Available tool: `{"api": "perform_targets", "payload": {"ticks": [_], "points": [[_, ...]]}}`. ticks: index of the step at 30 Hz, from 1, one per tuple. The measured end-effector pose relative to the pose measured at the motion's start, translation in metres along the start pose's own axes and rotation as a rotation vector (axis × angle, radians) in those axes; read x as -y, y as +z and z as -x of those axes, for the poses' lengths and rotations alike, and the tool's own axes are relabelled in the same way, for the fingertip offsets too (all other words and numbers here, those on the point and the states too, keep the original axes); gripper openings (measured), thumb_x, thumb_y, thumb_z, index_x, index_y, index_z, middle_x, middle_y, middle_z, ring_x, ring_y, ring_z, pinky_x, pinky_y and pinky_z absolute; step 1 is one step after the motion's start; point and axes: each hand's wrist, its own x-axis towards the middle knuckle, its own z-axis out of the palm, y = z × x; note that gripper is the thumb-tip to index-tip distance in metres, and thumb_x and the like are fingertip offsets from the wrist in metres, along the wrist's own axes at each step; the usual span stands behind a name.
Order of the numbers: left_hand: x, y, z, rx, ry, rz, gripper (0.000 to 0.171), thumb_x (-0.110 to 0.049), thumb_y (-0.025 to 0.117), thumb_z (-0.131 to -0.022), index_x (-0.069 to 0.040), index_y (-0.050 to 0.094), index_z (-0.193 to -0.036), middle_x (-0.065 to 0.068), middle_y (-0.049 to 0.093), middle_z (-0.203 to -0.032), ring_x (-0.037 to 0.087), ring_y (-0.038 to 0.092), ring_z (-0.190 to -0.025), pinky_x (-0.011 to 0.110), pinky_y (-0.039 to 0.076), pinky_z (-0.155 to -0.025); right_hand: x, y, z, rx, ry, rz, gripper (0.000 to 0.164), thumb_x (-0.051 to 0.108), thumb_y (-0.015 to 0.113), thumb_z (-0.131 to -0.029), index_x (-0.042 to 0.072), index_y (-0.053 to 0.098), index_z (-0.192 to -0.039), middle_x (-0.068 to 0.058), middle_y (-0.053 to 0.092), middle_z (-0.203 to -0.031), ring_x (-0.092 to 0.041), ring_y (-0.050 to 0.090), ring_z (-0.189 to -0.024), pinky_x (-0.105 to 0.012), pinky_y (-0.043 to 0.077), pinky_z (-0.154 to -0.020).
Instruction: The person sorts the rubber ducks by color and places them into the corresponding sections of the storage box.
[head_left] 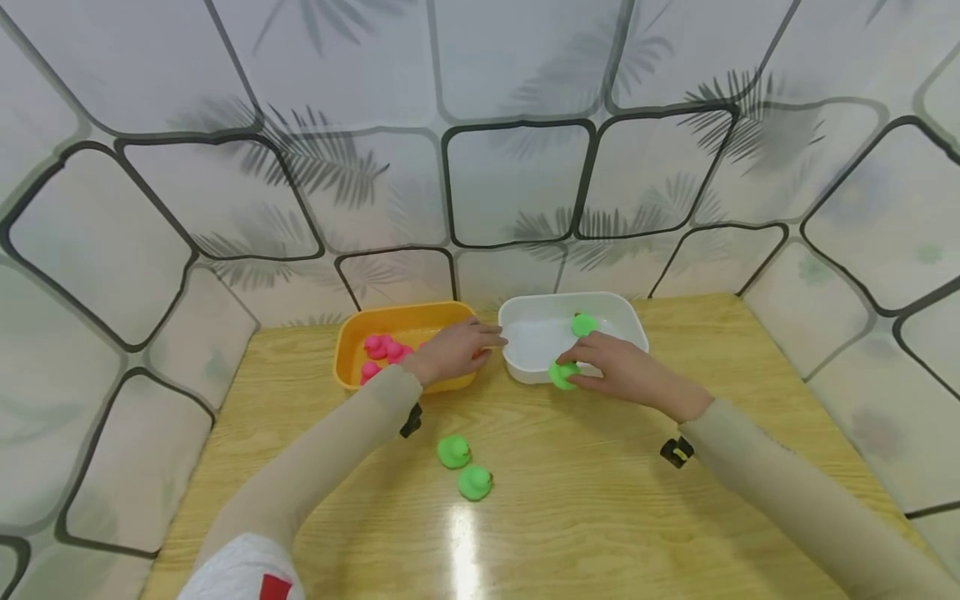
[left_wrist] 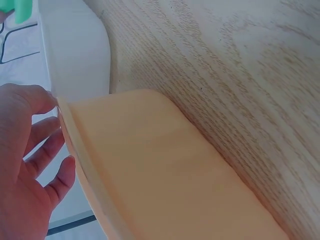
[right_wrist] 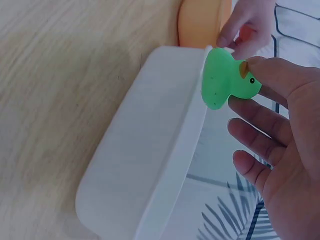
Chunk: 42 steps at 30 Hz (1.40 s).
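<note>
A green rubber duck [head_left: 561, 375] is pinched by its head between the thumb and fingers of my right hand [head_left: 628, 372], at the near rim of the white bin [head_left: 525, 372]. The right wrist view shows this duck [right_wrist: 216, 82] with its underside facing the camera. Inside the white bin sits another green duck [head_left: 583, 323]. My left hand [head_left: 456, 350] is over the right end of the orange bin [head_left: 405, 314], its fingertips near the white bin's left rim; nothing is held in it. Several pink ducks [head_left: 397, 352] lie in the orange bin, partly hidden by that arm.
Two more green ducks, one farther [head_left: 453, 451] and one nearer [head_left: 475, 482], stand on the wooden table [head_left: 600, 517] in front of the bins. A patterned cloth wall [head_left: 517, 183] rises behind the bins and along both sides.
</note>
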Motion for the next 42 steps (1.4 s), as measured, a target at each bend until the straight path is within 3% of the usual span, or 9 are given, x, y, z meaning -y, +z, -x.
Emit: {"api": "perform_targets", "payload": {"ticks": [8, 15, 23, 42], "points": [[-0.001, -0.001, 0.0, 0.009, -0.004, -0.001, 0.036, -0.009, 0.062, -0.103, -0.01, 0.069, -0.138, 0.012, 0.059, -0.149, 0.03, 0.057, -0.12, 0.041, 0.049, -0.104, -0.023, -0.014, -0.004, 0.037, 0.066, 0.039, 0.025, 0.014, 0.079, -0.092, 0.006, 0.075, -0.116, -0.007, 0.071, -0.106, -0.028, 0.064, -0.1, -0.047, 0.054, -0.087], [-0.001, -0.002, 0.0, 0.011, -0.008, -0.005, 0.036, -0.01, 0.061, -0.103, -0.01, 0.068, -0.139, 0.011, 0.059, -0.15, 0.03, 0.057, -0.121, 0.041, 0.049, -0.105, -0.04, -0.027, -0.01, 0.039, 0.119, 0.038, 0.025, 0.012, 0.078, -0.094, 0.002, 0.074, -0.117, -0.01, 0.071, -0.106, -0.03, 0.063, -0.093, -0.047, 0.052, -0.079], [0.001, 0.001, 0.001, 0.002, 0.0, 0.0, 0.036, -0.011, 0.061, -0.103, -0.011, 0.069, -0.138, 0.011, 0.059, -0.149, 0.029, 0.057, -0.116, 0.04, 0.051, -0.1, -0.057, -0.03, -0.015, 0.069, 0.184, 0.025, 0.027, 0.014, 0.075, -0.096, 0.002, 0.074, -0.121, -0.011, 0.072, -0.109, -0.033, 0.062, -0.094, -0.048, 0.051, -0.081], [-0.001, -0.002, 0.002, 0.011, -0.011, 0.002, 0.037, -0.01, 0.06, -0.103, -0.011, 0.068, -0.139, 0.01, 0.058, -0.15, 0.03, 0.056, -0.122, 0.041, 0.05, -0.105, -0.068, -0.03, -0.021, 0.128, 0.284, 0.0, 0.029, 0.017, 0.073, -0.099, 0.003, 0.072, -0.124, -0.011, 0.071, -0.111, -0.035, 0.062, -0.099, -0.05, 0.051, -0.085]]}}
